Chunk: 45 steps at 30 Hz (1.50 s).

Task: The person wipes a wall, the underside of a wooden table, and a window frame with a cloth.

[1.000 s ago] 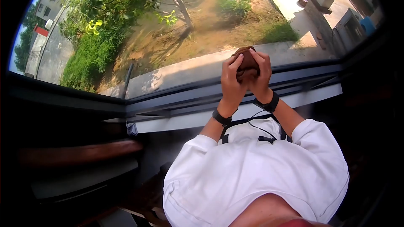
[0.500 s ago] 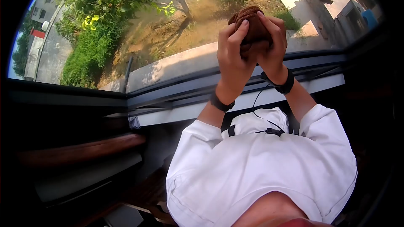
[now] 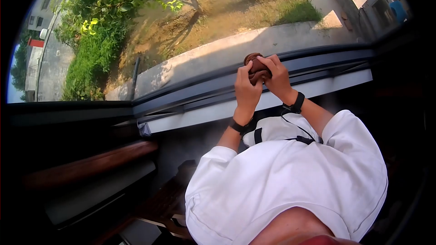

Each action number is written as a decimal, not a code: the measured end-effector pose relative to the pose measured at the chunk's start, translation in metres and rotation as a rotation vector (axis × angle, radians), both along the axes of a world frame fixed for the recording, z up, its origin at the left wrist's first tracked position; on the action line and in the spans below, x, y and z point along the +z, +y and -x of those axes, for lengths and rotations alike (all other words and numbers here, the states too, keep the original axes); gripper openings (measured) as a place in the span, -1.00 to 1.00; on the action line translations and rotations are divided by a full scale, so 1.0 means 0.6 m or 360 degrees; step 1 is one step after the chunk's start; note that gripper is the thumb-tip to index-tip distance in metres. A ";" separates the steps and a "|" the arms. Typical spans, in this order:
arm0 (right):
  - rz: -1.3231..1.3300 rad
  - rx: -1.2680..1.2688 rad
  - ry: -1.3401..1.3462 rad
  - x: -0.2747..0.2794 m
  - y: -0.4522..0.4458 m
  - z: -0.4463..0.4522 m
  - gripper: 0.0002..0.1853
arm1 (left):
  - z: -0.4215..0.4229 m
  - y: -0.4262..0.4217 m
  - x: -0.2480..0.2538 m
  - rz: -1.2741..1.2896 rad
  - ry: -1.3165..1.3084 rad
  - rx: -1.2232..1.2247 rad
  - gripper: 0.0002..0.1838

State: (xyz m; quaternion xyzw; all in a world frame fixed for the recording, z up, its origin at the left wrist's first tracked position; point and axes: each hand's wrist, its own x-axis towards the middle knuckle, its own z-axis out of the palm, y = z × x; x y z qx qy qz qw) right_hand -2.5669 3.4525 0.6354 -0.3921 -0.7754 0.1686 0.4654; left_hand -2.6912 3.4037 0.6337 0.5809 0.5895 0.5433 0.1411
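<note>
A bunched brown cloth (image 3: 258, 69) is held between both hands just above the window sill. My left hand (image 3: 248, 91) grips its left side, thumb and fingers pressed on the fabric. From the right, my right hand (image 3: 279, 80) wraps round the other side, with its fingers over the top. Both wrists carry black bands, and a thin black cable hangs by the right one.
The dark window frame (image 3: 195, 91) and a white sill strip (image 3: 195, 121) cross in front of me. A small grey cloth (image 3: 144, 129) hangs at the strip's left end. A wooden rail (image 3: 91, 165) lies at left. Outside are bushes (image 3: 97, 50) and paving.
Both hands rose with the cloth half a second ago and are now lower and closer to the sill. The cloth looks more tightly bunched. The view has shifted slightly.
</note>
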 end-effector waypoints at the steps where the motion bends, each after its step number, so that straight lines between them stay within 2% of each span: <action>1: 0.0086 -0.0013 -0.0060 -0.011 -0.005 -0.009 -0.38 | -0.007 -0.003 -0.010 0.0089 -0.0007 0.0001 -0.53; 3: 0.0266 -0.0030 -0.0188 -0.037 -0.007 -0.030 -0.42 | -0.021 0.000 -0.031 0.0296 0.0025 -0.0032 -0.55; 5: 0.0377 -0.0053 -0.0228 -0.063 -0.010 -0.053 -0.37 | -0.042 0.008 -0.057 0.0539 0.0095 -0.0105 -0.56; 7: 0.0460 -0.0107 -0.0281 -0.076 -0.007 -0.084 -0.41 | -0.071 0.022 -0.083 0.0473 0.0107 -0.0090 -0.53; 11: 0.0512 -0.0165 -0.0294 -0.076 0.025 -0.152 -0.50 | -0.149 0.052 -0.075 0.0458 0.0175 -0.0065 -0.51; 14: 0.0540 -0.0178 -0.0291 -0.080 0.047 -0.226 -0.49 | -0.220 0.077 -0.074 0.0424 0.0206 -0.0111 -0.51; 22: 0.0653 -0.0349 -0.0253 -0.082 0.123 -0.516 -0.46 | -0.505 0.179 -0.098 0.0284 0.0156 -0.0301 -0.50; 26: 0.0682 -0.0463 -0.0267 -0.086 0.152 -0.657 -0.48 | -0.645 0.217 -0.066 0.0425 0.0133 -0.0405 -0.60; 30: 0.0713 -0.0503 -0.0246 -0.081 0.173 -0.761 -0.52 | -0.750 0.245 -0.061 0.0445 0.0174 -0.0434 -0.60; 33: 0.0703 -0.0456 -0.0256 -0.081 0.178 -0.788 -0.52 | -0.781 0.242 -0.076 0.0500 0.0111 -0.0342 -0.61; 37: 0.0669 -0.0241 -0.0234 -0.089 0.180 -0.745 -0.50 | -0.738 0.223 -0.098 0.0456 0.0089 -0.0190 -0.56; 40: 0.0685 -0.0058 -0.0229 -0.085 0.175 -0.698 -0.52 | -0.706 0.192 -0.040 0.0634 0.0034 -0.0007 -0.62; 42: 0.0695 0.0000 -0.0222 -0.083 0.175 -0.688 -0.53 | -0.690 0.193 -0.046 0.0576 0.0268 0.0131 -0.67; 45: 0.0721 0.0013 -0.0246 -0.084 0.187 -0.692 -0.55 | -0.698 0.202 -0.047 0.0524 0.0343 0.0148 -0.71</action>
